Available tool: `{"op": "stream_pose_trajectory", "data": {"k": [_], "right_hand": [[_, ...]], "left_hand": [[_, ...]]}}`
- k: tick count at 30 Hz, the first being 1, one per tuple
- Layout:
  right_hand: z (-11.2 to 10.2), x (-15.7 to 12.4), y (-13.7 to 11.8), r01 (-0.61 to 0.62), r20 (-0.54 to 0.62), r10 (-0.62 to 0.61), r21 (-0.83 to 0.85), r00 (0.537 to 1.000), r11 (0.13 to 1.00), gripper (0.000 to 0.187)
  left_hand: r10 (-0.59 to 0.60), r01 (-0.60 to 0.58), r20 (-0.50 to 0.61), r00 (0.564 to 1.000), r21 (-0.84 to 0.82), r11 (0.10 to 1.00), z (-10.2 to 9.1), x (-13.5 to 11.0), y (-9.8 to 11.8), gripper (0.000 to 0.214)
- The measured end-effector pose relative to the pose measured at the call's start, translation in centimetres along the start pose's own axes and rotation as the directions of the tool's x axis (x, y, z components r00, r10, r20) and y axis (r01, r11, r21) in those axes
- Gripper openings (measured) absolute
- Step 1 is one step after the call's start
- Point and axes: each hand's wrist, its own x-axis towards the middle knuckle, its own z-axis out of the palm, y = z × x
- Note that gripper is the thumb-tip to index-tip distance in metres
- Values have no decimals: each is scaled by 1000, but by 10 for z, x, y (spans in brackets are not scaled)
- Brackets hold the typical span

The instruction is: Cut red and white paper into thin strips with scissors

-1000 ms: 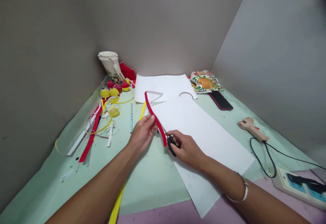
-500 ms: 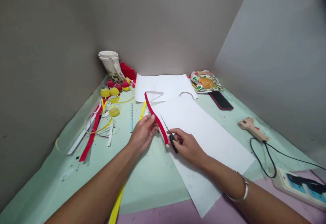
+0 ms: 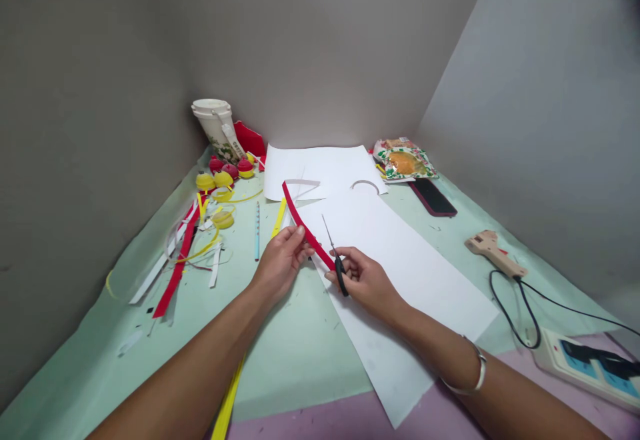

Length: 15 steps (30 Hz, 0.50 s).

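Note:
A curved red paper strip (image 3: 307,227) is pinched near its middle by my left hand (image 3: 283,257), its far end rising away from me. My right hand (image 3: 369,281) grips black-handled scissors (image 3: 341,273), with the thin blades pointing up and away, to the right of the strip. The strip's near end meets my right fingers beside the scissor handles; whether they pinch it I cannot tell. Below both hands lies a large white paper sheet (image 3: 400,273) on the green table cover (image 3: 300,360).
Paper strips (image 3: 180,260) and red and yellow balls (image 3: 223,179) lie left, near a white bucket (image 3: 214,127). A pencil (image 3: 257,230) is left of my hand. To the right are a phone (image 3: 433,198), a glue gun (image 3: 495,253) and a power strip (image 3: 585,367).
The near end of the red strip has swung right and up to my right fingers. The scissors have turned slightly, their tips shifting right and up. My left hand has hardly moved.

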Motion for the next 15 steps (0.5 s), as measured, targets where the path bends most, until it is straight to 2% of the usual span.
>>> {"op": "stream_pose_trajectory", "data": {"k": [5, 10, 15], "right_hand": [[0, 2, 2, -6, -33, 6, 15, 999, 1000, 38], [0, 2, 3, -4, -29, 5, 20, 1000, 1000, 35], [1, 2, 3, 1, -6, -1, 15, 1000, 1000, 33]], "left_hand": [[-32, 27, 90, 995, 59, 998, 0, -2, 1, 18], [-148, 105, 204, 968, 208, 972, 0, -5, 2, 16], [-169, 98, 226, 959, 293, 951, -1, -5, -1, 19]]}}
